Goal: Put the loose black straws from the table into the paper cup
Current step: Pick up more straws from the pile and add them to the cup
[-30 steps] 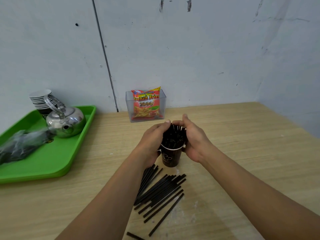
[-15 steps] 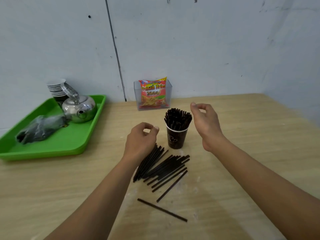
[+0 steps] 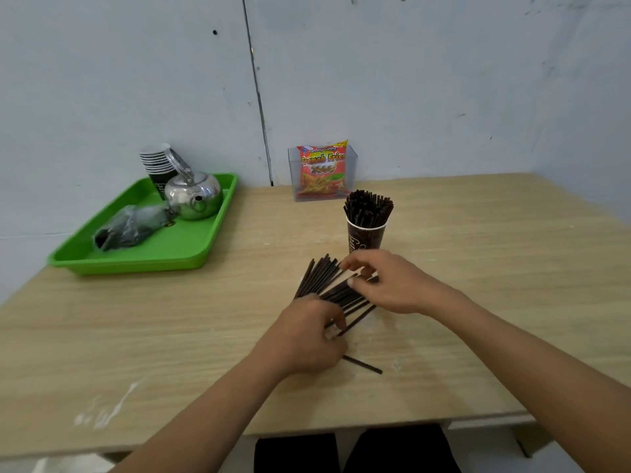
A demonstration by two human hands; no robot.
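Thin matte loose black straws [image 3: 319, 279] lay fanned on the table [image 3: 495, 268] before the paper cup [image 3: 366, 237] (itself bristling with more). My right hand [image 3: 389, 285] pinched their far ends; whether my left hand [image 3: 307, 336] gripped, I couldn't tell.

One wide-angle head-worn view, forward and down onto the table [image 3: 136, 353], close, back wall [image 3: 409, 80] beyond.

left hand [image 3: 307, 332], right hand [image 3: 389, 285] onto straws [image 3: 318, 276]
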